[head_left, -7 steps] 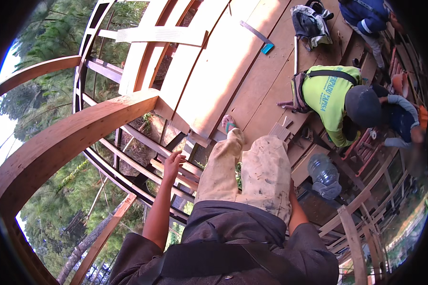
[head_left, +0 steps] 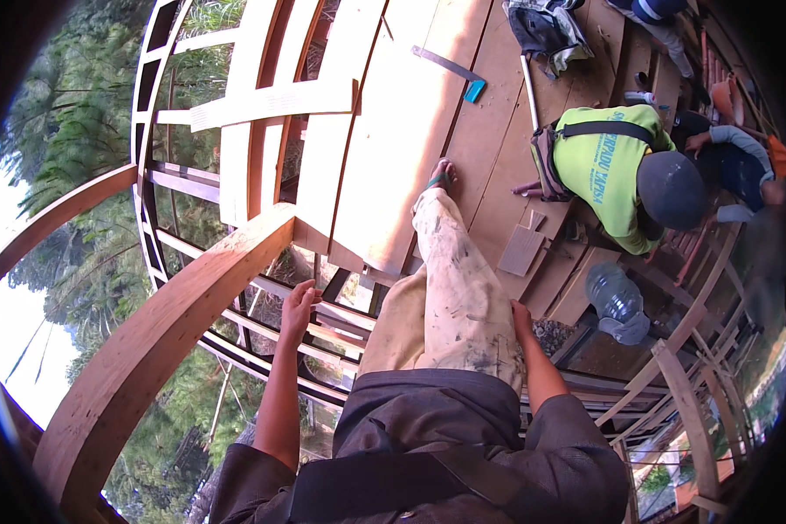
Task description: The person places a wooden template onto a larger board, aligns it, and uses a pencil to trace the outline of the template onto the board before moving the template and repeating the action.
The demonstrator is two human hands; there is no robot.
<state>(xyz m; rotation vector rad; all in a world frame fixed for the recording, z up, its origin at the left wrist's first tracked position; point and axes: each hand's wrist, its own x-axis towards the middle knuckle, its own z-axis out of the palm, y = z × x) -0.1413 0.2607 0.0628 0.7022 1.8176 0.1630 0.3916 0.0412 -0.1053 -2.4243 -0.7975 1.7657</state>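
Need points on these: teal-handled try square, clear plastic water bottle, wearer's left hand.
Teal-handled try square [head_left: 450,67]: head view, middle of the blade.
Clear plastic water bottle [head_left: 614,292]: head view, on the bottle's body.
Left hand [head_left: 299,306]: head view, middle of the hand.

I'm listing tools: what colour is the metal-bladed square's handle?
The handle is teal, best seen in the head view.
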